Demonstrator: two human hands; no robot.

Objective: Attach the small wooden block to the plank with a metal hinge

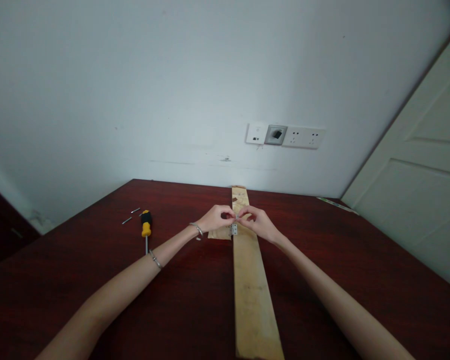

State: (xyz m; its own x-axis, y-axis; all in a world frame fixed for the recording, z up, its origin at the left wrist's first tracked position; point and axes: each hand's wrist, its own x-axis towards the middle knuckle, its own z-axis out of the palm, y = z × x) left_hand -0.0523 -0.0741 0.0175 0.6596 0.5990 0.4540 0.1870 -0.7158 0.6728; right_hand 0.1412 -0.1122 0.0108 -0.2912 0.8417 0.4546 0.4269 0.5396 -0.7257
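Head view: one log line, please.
left hand, right hand: pinched close together, contents unclear; metal hinge: on wooden board; screwdriver: on table

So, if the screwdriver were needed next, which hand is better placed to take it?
Probably the left hand: the screwdriver lies left of the board, close to the left forearm. The right hand is farther away, over the board, and would likely have to reach across.

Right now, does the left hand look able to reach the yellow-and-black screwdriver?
Probably yes: the screwdriver lies left of the left hand, its handle uncovered and nothing standing between them.
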